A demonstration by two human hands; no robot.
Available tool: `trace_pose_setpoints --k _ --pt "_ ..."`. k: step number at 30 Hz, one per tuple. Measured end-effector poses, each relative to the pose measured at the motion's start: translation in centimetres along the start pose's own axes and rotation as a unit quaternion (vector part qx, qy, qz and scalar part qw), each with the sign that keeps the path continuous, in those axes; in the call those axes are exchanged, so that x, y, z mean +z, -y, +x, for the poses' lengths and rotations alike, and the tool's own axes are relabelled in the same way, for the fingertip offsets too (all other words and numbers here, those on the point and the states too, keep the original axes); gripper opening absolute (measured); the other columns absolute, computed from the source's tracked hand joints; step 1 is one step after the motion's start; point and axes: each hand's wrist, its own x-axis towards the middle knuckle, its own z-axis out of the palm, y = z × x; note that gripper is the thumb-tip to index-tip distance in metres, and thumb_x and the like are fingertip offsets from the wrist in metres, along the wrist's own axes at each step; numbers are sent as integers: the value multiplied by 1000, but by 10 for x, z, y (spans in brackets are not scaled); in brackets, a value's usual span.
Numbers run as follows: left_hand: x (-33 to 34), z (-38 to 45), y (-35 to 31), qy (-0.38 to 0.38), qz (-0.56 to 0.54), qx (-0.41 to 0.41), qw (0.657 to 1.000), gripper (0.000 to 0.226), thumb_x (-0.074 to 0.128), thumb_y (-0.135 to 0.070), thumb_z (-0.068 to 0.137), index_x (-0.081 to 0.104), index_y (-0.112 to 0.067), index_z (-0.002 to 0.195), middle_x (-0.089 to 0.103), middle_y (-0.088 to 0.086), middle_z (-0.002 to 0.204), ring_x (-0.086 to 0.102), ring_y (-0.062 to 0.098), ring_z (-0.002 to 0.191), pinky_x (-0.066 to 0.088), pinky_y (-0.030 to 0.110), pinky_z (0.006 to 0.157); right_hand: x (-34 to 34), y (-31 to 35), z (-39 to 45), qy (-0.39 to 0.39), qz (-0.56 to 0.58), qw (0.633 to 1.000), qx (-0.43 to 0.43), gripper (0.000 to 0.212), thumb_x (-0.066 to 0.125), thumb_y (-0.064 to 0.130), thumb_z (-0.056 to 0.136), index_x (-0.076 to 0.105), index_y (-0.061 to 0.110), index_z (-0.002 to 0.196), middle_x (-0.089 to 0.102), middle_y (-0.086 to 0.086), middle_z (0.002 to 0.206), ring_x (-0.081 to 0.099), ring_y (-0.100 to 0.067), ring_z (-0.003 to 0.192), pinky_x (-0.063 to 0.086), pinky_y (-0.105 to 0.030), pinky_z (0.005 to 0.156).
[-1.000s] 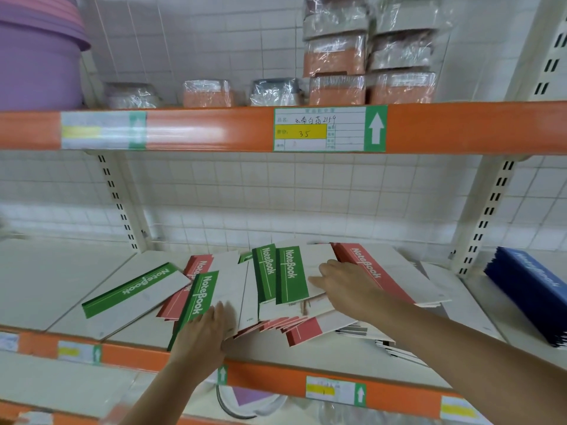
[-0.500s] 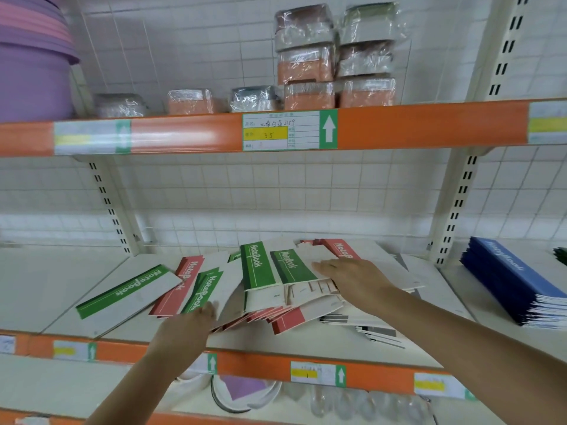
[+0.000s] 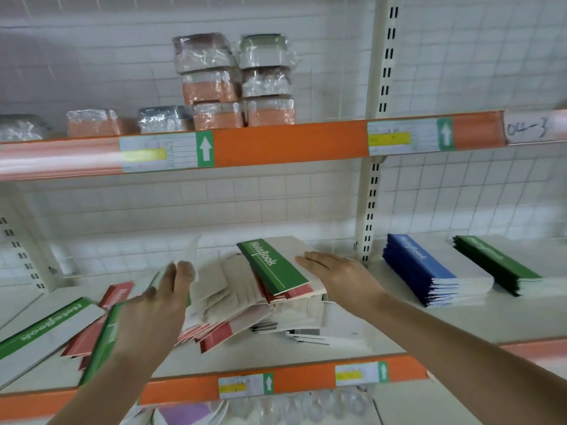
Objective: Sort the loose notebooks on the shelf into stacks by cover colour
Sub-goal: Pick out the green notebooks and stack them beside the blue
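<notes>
Loose notebooks with white covers and green or red spines lie fanned over the shelf board [image 3: 352, 342]. My right hand [image 3: 337, 277] lies flat, fingers straight, on the pile beside the top green notebook [image 3: 271, 266]. My left hand [image 3: 159, 302], blurred, grips a green-spined notebook [image 3: 188, 253] and tilts it up off the pile. Red notebooks [image 3: 214, 337] stick out below. Another green notebook [image 3: 46, 329] and a red one [image 3: 118, 294] lie at the left. In the right bay stand a blue stack [image 3: 429, 271] and a green stack [image 3: 497, 265].
A white upright post [image 3: 368, 210] divides the two bays. The orange rail [image 3: 291, 142] of the upper shelf runs overhead, with plastic-wrapped packs [image 3: 233, 87] on it. Glassware and a plate [image 3: 190, 412] sit on the shelf below the orange front rail [image 3: 306, 378].
My left hand rose from the pile's front edge, lifting a notebook upright. The green notebooks slid right under my right hand. The view swung right, revealing the green stack.
</notes>
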Motion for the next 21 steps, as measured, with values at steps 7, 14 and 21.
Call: trace_pose_setpoints --k 7,14,21 --pt "9 36 -73 -26 12 32 999 45 45 22 66 52 3 106 55 16 71 39 16 34 31 21 35 -13 -55 -57 -55 22 997 39 81 82 -9 40 69 18 116 70 3 109 69 -12 90 53 -20 64" --pt "5 74 -167 -98 21 66 993 43 17 3 101 60 2 106 59 14 73 49 23 39 32 24 34 -25 -132 -121 -104 53 992 36 75 76 -16 45 67 8 116 71 -8 107 70 -23 91 56 -29 72" --pt "21 113 -282 -152 -19 97 983 38 32 5 93 58 6 121 69 23 108 72 34 79 55 34 48 -25 -232 -198 -140 22 987 74 65 45 -14 59 69 9 114 72 -7 106 69 -21 95 48 -25 90"
